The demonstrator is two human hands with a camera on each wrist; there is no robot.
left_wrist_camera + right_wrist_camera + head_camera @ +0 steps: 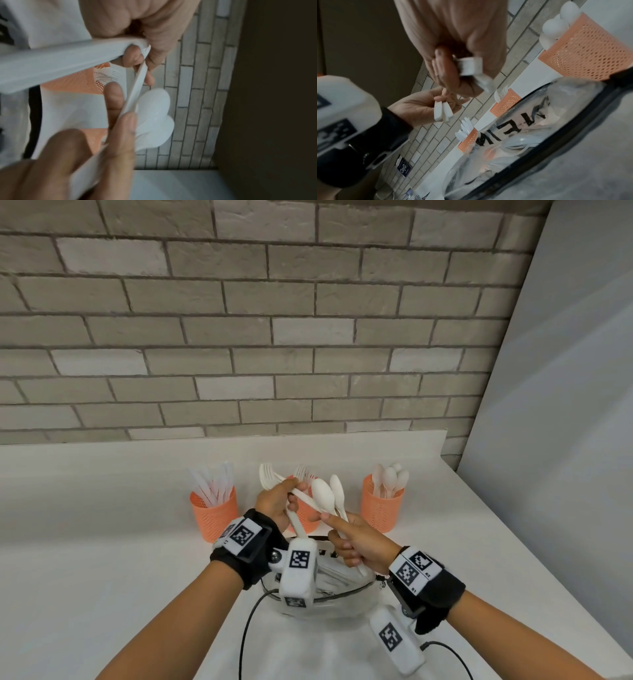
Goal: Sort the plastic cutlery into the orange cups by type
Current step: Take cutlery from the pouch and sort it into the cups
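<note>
Three orange mesh cups stand in a row on the white counter. The left cup point(214, 517) holds knives, the middle cup point(306, 523) holds forks and sits partly behind my hands, and the right cup point(382, 508) holds spoons. My left hand point(294, 491) grips white forks point(269, 475) above the middle cup. My right hand point(334, 525) holds two white spoons point(323, 494), bowls up, close beside the left hand. In the left wrist view a thin handle point(135, 86) runs from my left fingers to the right hand's fingers point(115, 102). The right wrist view shows my right hand point(453, 70) wrapped round handle ends.
A clear plastic bag point(342, 580) with a black zip edge lies on the counter under my hands, with more white cutlery inside. A grey brick wall rises behind the cups. A grey panel closes the right side. Cables trail from my wrist cameras.
</note>
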